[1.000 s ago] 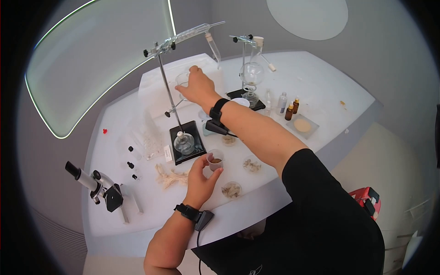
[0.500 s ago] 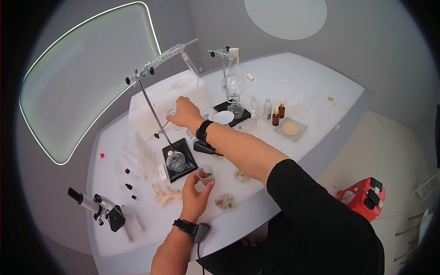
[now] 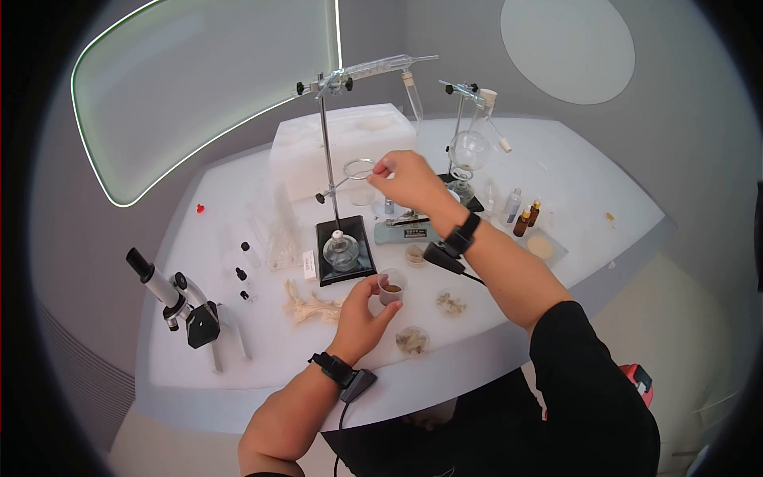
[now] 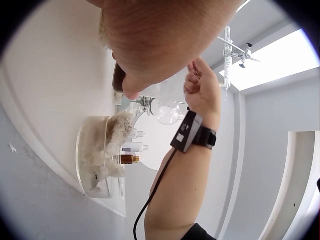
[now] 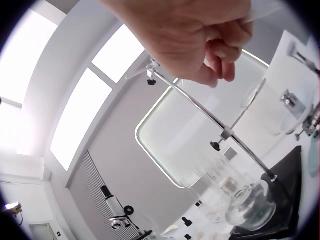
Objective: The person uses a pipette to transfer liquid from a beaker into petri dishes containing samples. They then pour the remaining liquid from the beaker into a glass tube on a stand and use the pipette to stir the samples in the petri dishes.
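Observation:
My left hand (image 3: 362, 324) grips a small clear cup (image 3: 396, 280) with brown stuff in it, low over the front of the table. My right hand (image 3: 412, 184) is beside the metal ring (image 3: 351, 163) of the lab stand (image 3: 327, 159), its fingers loosely bent with nothing visible between them. A clear glass vessel (image 3: 363, 199) shows just under the ring. Seen from the right wrist, the fingers stand a little apart from the ring (image 5: 250, 100). On the stand's black base sits a glass spirit lamp (image 3: 340, 253).
Petri dishes (image 3: 412, 342) of fibrous bits lie right of my left hand. A pale root-like piece (image 3: 310, 306) and a microscope (image 3: 187, 306) are leftward. A balance (image 3: 401, 233), foam box (image 3: 298, 151), round flask (image 3: 469, 149) and amber bottles (image 3: 521, 223) stand farther back.
My right hand held the glass vessel at the ring; it has let go and drawn back to the right. My left hand still holds the cup. The head view has shifted.

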`<state>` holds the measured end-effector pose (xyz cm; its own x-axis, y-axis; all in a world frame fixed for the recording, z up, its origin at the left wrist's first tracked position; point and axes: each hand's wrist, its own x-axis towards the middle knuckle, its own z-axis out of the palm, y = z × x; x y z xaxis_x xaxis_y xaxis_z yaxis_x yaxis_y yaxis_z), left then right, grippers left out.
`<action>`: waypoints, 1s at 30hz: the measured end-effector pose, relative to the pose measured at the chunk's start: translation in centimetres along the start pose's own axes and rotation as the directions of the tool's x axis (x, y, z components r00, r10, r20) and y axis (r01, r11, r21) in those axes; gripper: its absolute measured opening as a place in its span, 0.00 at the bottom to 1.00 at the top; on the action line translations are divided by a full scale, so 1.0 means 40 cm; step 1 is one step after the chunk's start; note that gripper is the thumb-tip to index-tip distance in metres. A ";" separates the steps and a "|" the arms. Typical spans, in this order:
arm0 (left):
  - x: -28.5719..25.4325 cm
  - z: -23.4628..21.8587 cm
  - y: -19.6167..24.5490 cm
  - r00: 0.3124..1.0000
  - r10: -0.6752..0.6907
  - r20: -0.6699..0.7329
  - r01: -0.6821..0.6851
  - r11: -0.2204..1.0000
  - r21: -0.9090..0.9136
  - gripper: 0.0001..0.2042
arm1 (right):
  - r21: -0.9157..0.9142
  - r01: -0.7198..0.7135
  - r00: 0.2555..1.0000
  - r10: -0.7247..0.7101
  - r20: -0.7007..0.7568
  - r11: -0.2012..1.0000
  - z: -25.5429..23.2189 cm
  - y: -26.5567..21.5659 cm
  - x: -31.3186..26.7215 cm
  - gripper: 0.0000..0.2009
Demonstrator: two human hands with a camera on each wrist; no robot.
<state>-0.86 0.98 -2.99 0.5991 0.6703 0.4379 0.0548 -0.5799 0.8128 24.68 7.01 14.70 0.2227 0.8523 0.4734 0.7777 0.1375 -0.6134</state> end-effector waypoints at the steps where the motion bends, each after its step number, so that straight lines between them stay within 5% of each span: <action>1: -0.001 0.001 0.001 1.000 0.001 0.000 -0.001 1.000 0.006 0.29 | 0.096 -0.052 0.997 0.046 0.063 0.994 -0.051 -0.043 -0.024 0.22; 3: 0.000 0.001 -0.004 1.000 0.002 -0.006 -0.002 1.000 0.002 0.29 | 0.090 -0.049 0.970 0.069 -0.233 0.995 -0.112 -0.080 -0.028 0.20; 4: -0.002 0.002 -0.006 1.000 0.003 0.000 -0.003 1.000 0.007 0.30 | 0.085 -0.047 0.972 0.065 -0.224 0.995 -0.130 -0.062 -0.008 0.20; 6: -0.002 0.002 -0.004 1.000 0.002 -0.002 -0.002 1.000 0.001 0.30 | -0.061 0.075 0.843 -0.096 -0.530 0.995 -0.159 -0.007 0.063 0.21; 22: -0.006 -0.005 0.013 1.000 0.012 0.000 -0.012 0.999 0.041 0.30 | -0.136 0.060 0.940 -0.102 -0.326 0.989 -0.150 0.086 0.217 0.18; 28: -0.004 0.000 0.000 1.000 0.010 0.003 -0.010 0.999 0.036 0.29 | -0.055 -0.010 0.961 -0.006 -0.277 0.998 -0.067 0.091 0.221 0.17; 30: -0.005 -0.001 0.005 1.000 0.011 -0.003 -0.011 0.999 0.041 0.29 | 0.134 -0.150 0.964 0.175 -0.201 0.980 -0.044 0.074 0.217 0.16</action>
<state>-0.99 0.74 -2.92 0.5973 0.6652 0.4481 0.0809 -0.6058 0.7915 29.94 13.95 18.10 0.4693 0.7437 0.4761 0.6495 0.0746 -0.7567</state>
